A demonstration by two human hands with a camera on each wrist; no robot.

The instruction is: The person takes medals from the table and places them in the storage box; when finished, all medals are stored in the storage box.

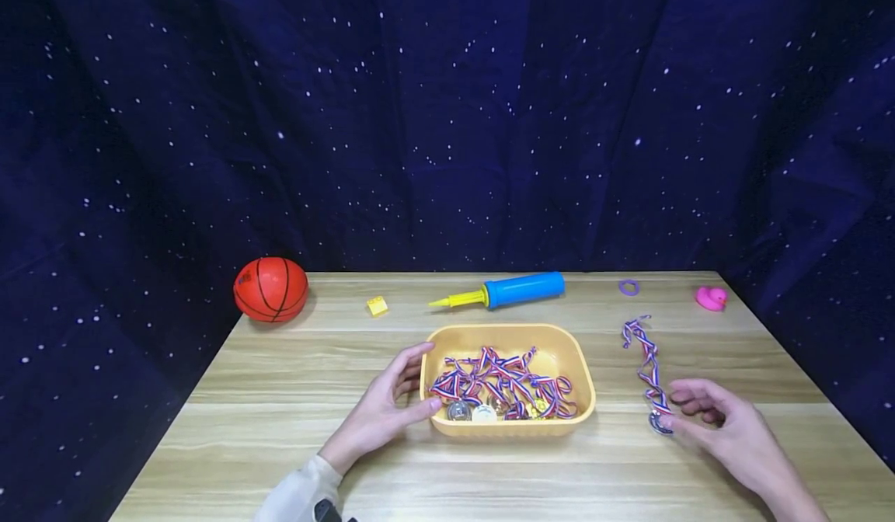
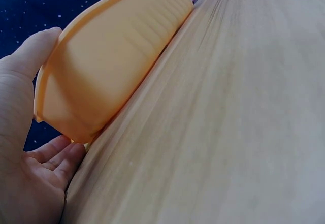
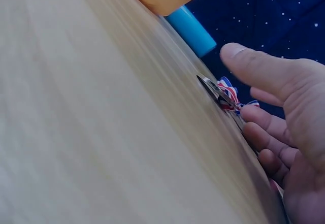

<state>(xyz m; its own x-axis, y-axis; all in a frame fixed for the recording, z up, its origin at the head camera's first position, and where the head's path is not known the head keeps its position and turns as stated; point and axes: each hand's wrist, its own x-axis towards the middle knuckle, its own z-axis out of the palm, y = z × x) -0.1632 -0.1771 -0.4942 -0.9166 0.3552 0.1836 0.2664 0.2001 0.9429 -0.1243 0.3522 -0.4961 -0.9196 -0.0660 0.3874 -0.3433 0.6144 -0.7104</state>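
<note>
A light-orange plastic bin [image 1: 509,429] stands at mid-table, holding several medals [image 1: 458,411] with tangled red, white and blue ribbons [image 1: 513,382]. My left hand [image 1: 381,412] holds the bin's left end, its thumb at the near corner and its fingers along the far side. To the right of the bin, one silver-coloured medal [image 1: 659,422] lies on the table, its twisted ribbon [image 1: 649,367] stretching away. Over that medal is my right hand [image 1: 727,429]; in the right wrist view the thumb [image 3: 254,69] stands apart from the medal [image 3: 216,89], and the fingertips are close to its ribbon.
Along the back of the wooden table [image 1: 231,429] are a red basketball [image 1: 271,289], a yellow toy block [image 1: 377,306], a blue and yellow hand pump [image 1: 523,289], a purple ring [image 1: 628,287] and a pink rubber duck [image 1: 711,298]. A dark starry curtain [image 1: 447,118] hangs behind.
</note>
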